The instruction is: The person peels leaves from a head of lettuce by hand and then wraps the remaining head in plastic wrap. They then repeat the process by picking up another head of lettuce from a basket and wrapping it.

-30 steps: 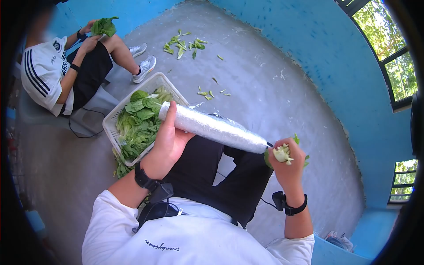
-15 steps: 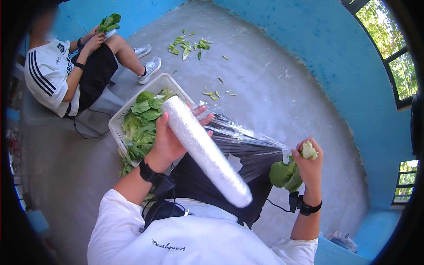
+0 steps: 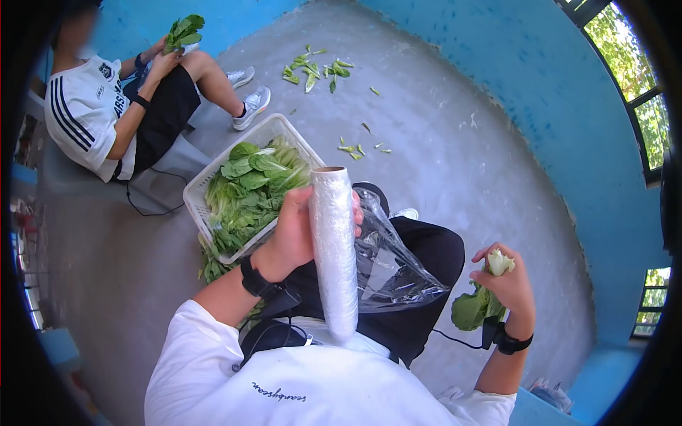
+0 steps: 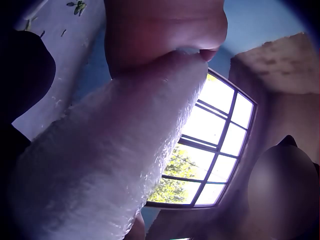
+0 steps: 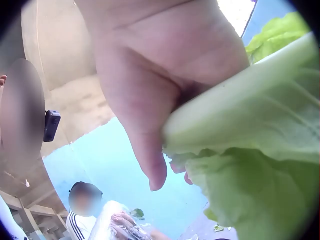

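In the head view my left hand grips a thick roll of cling film near its upper end, fingers wrapped behind it. The roll stands almost upright over my lap, its brown core visible at the top. A loose sheet of film trails from it across my right leg. Off to the right, my right hand holds a head of lettuce, its pale cut stem end above the hand and its leaves hanging below. The right wrist view shows the lettuce stalk against the palm, thumb extended.
A white plastic basket full of leafy greens stands left of my legs. Beyond it a seated person holds more greens. Torn leaves lie on the concrete floor. A blue wall curves around the right side.
The roll has turned from slanting rightward to nearly upright. Film stretched between my hands half a second ago; now its end hangs loose from the right hand, which has moved right and down with the lettuce.
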Demonstrator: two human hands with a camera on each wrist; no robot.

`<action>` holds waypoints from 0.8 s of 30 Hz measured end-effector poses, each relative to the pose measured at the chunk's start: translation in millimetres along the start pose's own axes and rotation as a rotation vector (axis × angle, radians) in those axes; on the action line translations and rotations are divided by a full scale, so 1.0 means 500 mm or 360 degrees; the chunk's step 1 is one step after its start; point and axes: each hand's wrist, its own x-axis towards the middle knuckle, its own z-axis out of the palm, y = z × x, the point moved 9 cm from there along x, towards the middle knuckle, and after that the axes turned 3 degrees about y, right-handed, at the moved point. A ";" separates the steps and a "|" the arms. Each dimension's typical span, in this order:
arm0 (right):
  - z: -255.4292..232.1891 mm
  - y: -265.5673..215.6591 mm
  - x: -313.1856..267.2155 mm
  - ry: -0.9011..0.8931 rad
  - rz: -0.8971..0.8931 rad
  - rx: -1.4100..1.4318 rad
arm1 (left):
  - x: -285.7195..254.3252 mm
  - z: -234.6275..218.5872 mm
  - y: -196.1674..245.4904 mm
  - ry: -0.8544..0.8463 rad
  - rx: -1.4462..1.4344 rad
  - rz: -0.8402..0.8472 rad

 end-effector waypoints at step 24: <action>0.162 -0.225 -0.061 -0.0466 -0.0762 0.0079 | -0.041 0.089 -0.100 -0.0661 0.0293 -0.0415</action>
